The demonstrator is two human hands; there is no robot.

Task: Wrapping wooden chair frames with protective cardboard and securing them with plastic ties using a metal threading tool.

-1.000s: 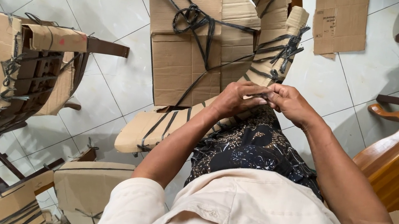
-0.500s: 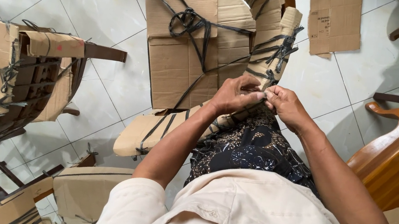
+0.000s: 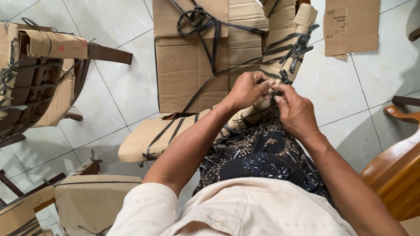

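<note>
Cardboard-wrapped chair (image 3: 195, 71) is sitting on the tiled floor (image 3: 109, 14) right ahead. Left hand (image 3: 247, 89) and right hand (image 3: 295, 112) are meeting at its arm, fingers clamped on black strapping (image 3: 281, 77), seemingly working the knot. Next probably needs steady tension.

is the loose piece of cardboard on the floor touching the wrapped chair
No, the flat cardboard piece lies on the floor tiles apart from the cardboard-wrapped chair, with bare tile between them.
</note>
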